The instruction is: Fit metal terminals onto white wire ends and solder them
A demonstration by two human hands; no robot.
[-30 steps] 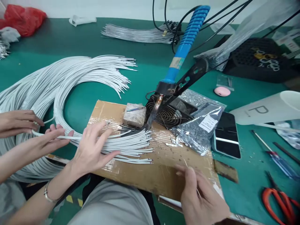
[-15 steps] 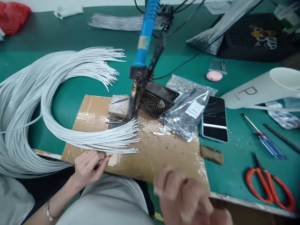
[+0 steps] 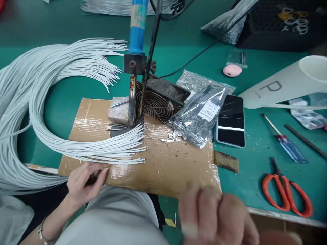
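Head view: white wires [image 3: 102, 149] at 8–9 o'clock, tips fanned on cardboard [image 3: 173, 170].
Layout looks done; loose pale pieces [image 3: 173, 136] toward 3 o'clock from the tips look unused. Remaining amount: can't tell. My left hand [image 3: 81, 183], 8 o'clock, is curled at the cardboard's near edge; my right hand [image 3: 209, 217], 5 o'clock, curled too, blurred. Contents of either: can't tell.

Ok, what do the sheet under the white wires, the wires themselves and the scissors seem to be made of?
Sheet: brown corrugated cardboard, by its ribbed lines; shiny patches suggest clear tape.
White wires: probably smooth plastic insulation, evenly coloured and bending freely; darker tips may be metal.
Scissors: smooth orange-red handles, likely plastic; dark, slim blades, presumably metal.
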